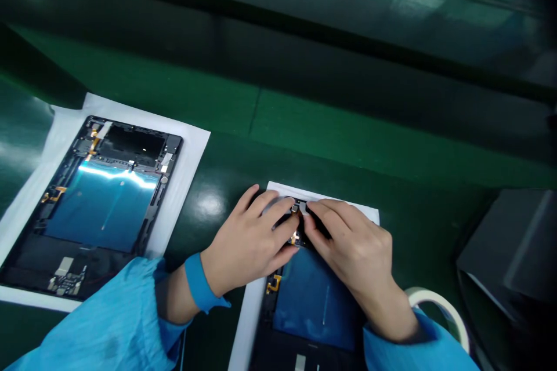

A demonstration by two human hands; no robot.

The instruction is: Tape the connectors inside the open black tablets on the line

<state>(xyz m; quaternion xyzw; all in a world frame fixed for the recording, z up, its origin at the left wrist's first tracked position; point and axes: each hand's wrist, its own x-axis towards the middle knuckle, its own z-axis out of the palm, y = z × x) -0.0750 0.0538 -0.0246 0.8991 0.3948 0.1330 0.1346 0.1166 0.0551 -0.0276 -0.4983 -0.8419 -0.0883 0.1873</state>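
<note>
An opened tablet, its inner parts and blue battery showing, lies below my hands. My left hand rests over its top end, fingers apart and bent, fingertips by a small square camera module. A blue band circles the left wrist. From the other side my right hand reaches to the same end. Its thumb and index finger pinch a small whitish strip beside the module. The fingers cover much of the tablet's top end. An orange flex cable shows at the left edge.
A second opened tablet lies on a white sheet at the left. Beside my right sleeve is a roll of pale tape. A dark box-like object stands at the right. The green table ends at a dark rail behind.
</note>
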